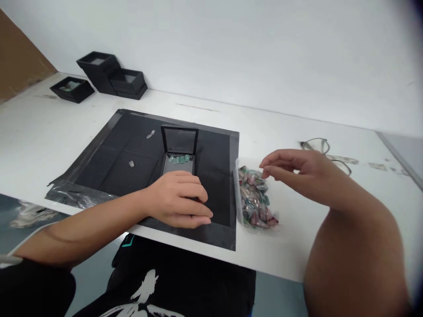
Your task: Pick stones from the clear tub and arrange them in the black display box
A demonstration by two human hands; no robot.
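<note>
A small black hinged box (pixel 179 152) stands open on a black mat (pixel 218 176), with a row of green stones (pixel 179 159) inside it. My left hand (pixel 180 198) rests palm down on the mat just in front of the box, touching its near edge. My right hand (pixel 291 169) hovers over a clear plastic bag of mixed coloured stones (pixel 255 200), fingers pinched together at the bag's top. Whether a stone sits between the fingertips is not visible.
Two loose pale stones (pixel 150 134) (pixel 131 164) lie on the mat left of the box. Three black boxes (pixel 110 77) stand at the back left of the white table (pixel 297 127). A pair of glasses (pixel 319 145) lies beyond my right hand.
</note>
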